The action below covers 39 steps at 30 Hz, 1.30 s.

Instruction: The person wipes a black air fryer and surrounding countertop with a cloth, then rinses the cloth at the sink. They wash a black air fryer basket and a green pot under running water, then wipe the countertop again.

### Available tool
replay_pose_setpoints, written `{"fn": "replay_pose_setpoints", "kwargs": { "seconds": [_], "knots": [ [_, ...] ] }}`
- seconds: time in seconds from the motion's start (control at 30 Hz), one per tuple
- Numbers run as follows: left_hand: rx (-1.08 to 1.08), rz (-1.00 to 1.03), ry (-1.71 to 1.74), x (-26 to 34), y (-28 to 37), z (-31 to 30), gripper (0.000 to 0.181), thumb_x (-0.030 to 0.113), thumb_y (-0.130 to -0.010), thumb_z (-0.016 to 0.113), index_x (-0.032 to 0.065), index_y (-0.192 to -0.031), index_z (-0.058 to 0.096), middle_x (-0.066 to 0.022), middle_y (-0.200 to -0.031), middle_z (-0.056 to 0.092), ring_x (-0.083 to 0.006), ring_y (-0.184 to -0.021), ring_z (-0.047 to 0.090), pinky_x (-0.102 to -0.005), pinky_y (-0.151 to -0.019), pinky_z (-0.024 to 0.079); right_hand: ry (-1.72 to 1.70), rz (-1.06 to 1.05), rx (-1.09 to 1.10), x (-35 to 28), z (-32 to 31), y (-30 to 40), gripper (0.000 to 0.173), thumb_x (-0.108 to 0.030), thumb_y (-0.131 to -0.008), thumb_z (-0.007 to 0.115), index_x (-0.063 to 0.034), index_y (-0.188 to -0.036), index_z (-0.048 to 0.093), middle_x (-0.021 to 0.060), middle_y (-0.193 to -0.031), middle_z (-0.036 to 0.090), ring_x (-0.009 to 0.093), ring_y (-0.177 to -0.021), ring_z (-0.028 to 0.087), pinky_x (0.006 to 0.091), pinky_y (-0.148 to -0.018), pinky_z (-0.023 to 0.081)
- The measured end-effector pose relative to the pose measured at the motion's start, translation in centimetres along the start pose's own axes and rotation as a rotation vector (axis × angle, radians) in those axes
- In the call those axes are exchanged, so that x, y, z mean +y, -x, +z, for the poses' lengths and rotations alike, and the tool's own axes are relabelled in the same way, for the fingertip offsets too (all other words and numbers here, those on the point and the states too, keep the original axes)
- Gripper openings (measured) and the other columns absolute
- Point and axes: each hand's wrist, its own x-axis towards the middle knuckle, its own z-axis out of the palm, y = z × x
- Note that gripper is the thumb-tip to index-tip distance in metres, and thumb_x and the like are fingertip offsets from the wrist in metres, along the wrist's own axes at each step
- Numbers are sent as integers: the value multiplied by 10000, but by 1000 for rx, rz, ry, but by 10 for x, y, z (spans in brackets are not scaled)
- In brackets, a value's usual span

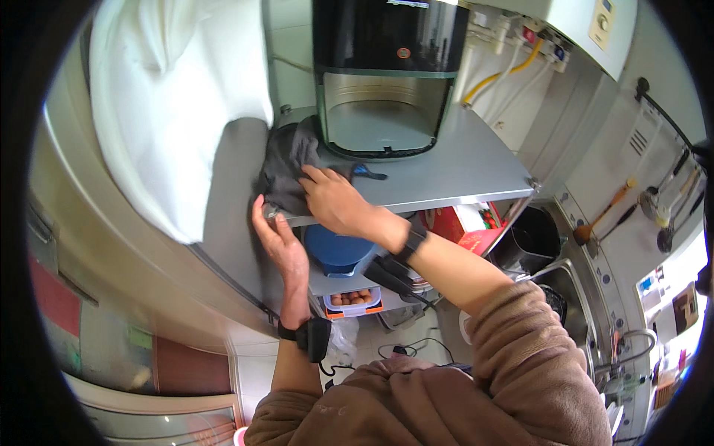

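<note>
My right hand (340,203) lies on a bunched dark grey cloth (287,161), its fingers pressed into the folds. The cloth covers the left end of a grey metal shelf (468,161), and a strap with a blue patch (368,171) sticks out from its right side. At the shelf's front left corner (271,211), my left hand (281,245) has its thumb and fingers on either side of the corner fitting. Just behind my right hand stands a black air fryer (385,50) with its drawer out and its cavity (385,120) bare. Part of the cloth touches its left side.
A white cloth (173,111) hangs over the refrigerator (134,267) on the left. Below the shelf are a blue round container (337,248), a box of eggs (351,298) and a red carton (466,226). A sink (574,295) and hanging utensils (650,203) are to the right.
</note>
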Motion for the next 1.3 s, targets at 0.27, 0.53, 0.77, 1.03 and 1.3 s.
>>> {"fn": "replay_pose_setpoints", "kwargs": {
  "seconds": [0.27,0.53,0.77,1.03,1.3],
  "knots": [
    [-34,-87,133,-6,-3,-4,359,67,-954,471,25,-1308,431,-138,-1237,476,-226,-1088,494,-330,-966,397,39,288,204,125,-117,180,398,22,-787,479,-40,-1152,625,176,-1288,540,354,-1203,490,404,-1062,363],
    [-67,-160,26,1,-5,-4,335,39,-952,447,50,-1287,435,-138,-1251,465,-246,-1136,483,-337,-992,380,330,703,430,180,-127,196,310,-171,-836,490,34,-989,665,199,-1189,601,377,-1097,554,421,-974,428],
    [-65,-156,-15,2,-6,-4,361,82,-960,453,23,-1313,400,-180,-1297,446,-287,-1166,470,-367,-1013,355,-34,160,489,27,-36,131,311,-9,-668,650,-74,-971,625,108,-1094,597,304,-1048,530,418,-967,357],
    [-97,34,-5,-2,24,-12,561,149,-959,503,7,-1444,260,-204,-1438,345,-310,-1308,374,-398,-1097,272,-1276,976,243,8,43,215,228,-62,-905,536,6,-1115,593,63,-1063,643,158,-926,609,308,-823,497],
    [-366,-641,-83,-86,137,-30,316,231,-981,478,24,-1218,501,-116,-1253,501,-227,-1136,502,-361,-957,400,-1698,1005,390,55,62,252,139,-85,-940,505,-36,-1032,599,-5,-941,635,79,-850,598,222,-752,489]
  ]
}}
